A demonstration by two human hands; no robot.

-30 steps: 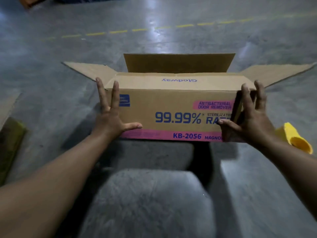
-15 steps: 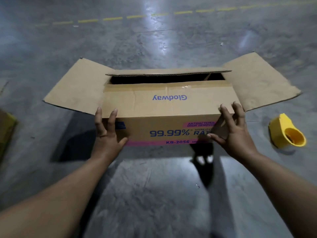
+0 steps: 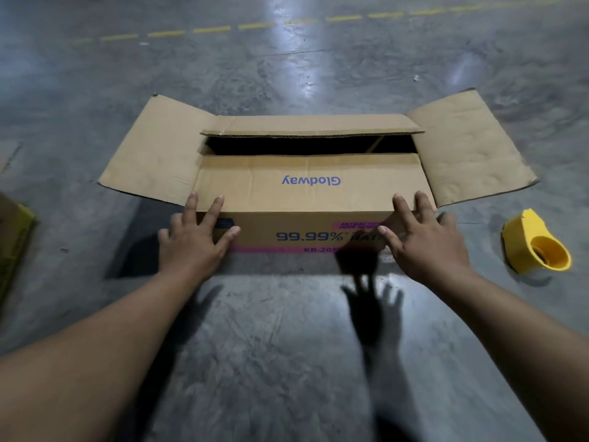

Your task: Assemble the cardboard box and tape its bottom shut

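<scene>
A long brown cardboard box printed "Glodway" and "99.99%" stands on the concrete floor in front of me. Its two long flaps are folded inward with a dark gap between them. Both short end flaps stick out flat to the sides. My left hand lies with spread fingers over the box's near left corner. At the near right corner, my right hand does the same. Neither hand holds anything. A yellow tape dispenser lies on the floor to the right of the box.
The grey concrete floor stretches all around. A dashed yellow line crosses it far behind the box. At the left edge lies a flat piece of cardboard with yellow on it.
The view has tilted down over the box top. The far long flap has folded inward from upright. My hands have shifted from the box's front ends up to its near top corners.
</scene>
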